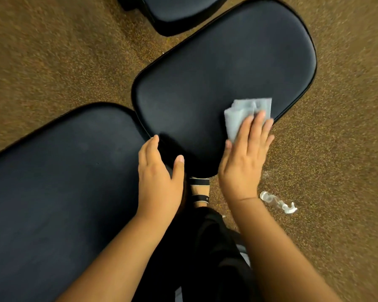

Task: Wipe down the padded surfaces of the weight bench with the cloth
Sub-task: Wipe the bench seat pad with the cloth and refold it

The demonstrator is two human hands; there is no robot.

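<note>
Wiping looks to be the step in hand. The right hand (244,158), fingers straight and flat, presses a folded pale blue cloth (244,116) onto the smaller black padded seat (216,79) in the middle of the frame, near its right edge. The left hand (159,177) is open too, resting on the seat's lower left corner with nothing held. The long black padded back (59,182) fills the lower left. A clear spray bottle (277,202) lies on the brown speckled floor (52,51), lower right. Next, I think the cloth should slide left across the seat, then over the long pad.
</note>
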